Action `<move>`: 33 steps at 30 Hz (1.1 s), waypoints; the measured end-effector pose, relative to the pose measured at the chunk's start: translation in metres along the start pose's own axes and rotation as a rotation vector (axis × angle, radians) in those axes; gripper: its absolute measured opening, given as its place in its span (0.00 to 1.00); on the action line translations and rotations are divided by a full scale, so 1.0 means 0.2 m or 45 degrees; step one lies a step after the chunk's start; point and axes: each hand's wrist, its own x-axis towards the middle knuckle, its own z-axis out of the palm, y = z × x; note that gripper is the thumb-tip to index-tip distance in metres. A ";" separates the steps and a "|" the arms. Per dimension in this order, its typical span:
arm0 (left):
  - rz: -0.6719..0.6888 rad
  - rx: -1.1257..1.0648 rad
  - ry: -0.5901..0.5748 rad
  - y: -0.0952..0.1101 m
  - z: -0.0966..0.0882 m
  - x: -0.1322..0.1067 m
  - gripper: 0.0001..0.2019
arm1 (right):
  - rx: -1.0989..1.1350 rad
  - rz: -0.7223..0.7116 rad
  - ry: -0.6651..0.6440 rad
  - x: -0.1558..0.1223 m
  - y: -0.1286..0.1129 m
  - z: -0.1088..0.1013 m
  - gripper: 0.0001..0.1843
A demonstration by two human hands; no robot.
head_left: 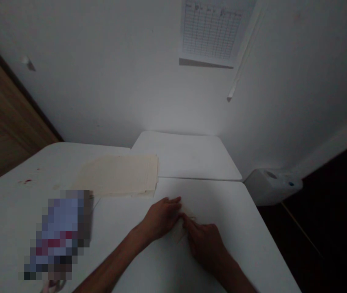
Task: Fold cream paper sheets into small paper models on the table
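A small, thin cream sheet (pixel 178 232), paper or cloth, lies on the white table between my two hands and is mostly covered by them. On its left side, my left hand (pixel 163 216) is closed, with the fingers bent down onto it. My right hand (pixel 204 243) is closed as well, its fingertips pinching the sheet's right side close to my left fingertips. An edge of the sheet looks folded or raised beside the right index finger. To the left and farther back is a flat stack of larger cream sheets (pixel 121 175).
A blurred-out blue and red object (pixel 59 228) is on the table (pixel 149 264) at left. A raised white panel (pixel 188 156) sits against the wall. A printed chart (pixel 211 32) hangs above. Beyond the right edge is a white plastic container (pixel 271 189); wood panelling (pixel 5 110) borders the left.
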 end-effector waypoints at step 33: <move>0.003 0.086 0.025 0.03 0.01 -0.02 0.13 | -0.145 0.113 -0.100 0.11 -0.01 -0.09 0.28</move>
